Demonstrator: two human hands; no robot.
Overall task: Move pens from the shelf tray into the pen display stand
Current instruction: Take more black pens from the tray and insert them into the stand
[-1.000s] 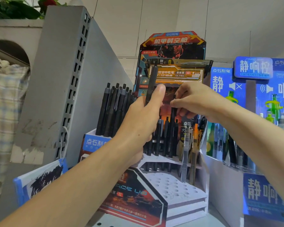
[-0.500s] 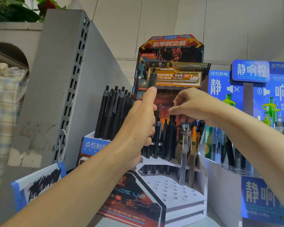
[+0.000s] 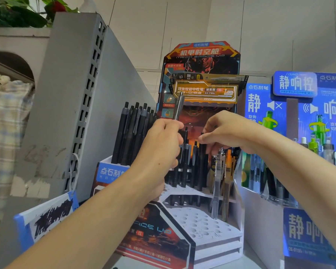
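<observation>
The pen display stand [image 3: 206, 228] has white stepped tiers full of holes and a red-orange backboard. Several black pens [image 3: 184, 167] stand in its back rows, and a clear pen [image 3: 215, 191] and an orange one stand at its right. My left hand [image 3: 161, 144] grips a dark pen [image 3: 178, 106] upright in front of the backboard. My right hand [image 3: 229, 133] is over the back row, thumb and forefinger pinching the top of a black pen [image 3: 202, 158] that stands in the stand. A blue-and-white box [image 3: 109, 171] to the left holds several more black pens [image 3: 132, 133].
A grey perforated shelf divider [image 3: 81, 98] rises at the left. A blue display [image 3: 299, 117] with green and clear pens stands close at the right. A blue-edged card box [image 3: 45, 216] sits at lower left. The stand's front tiers show open holes.
My right hand has come down, lowering its black pen into the stand's back row. My left hand has also sunk a little with its pen still upright.
</observation>
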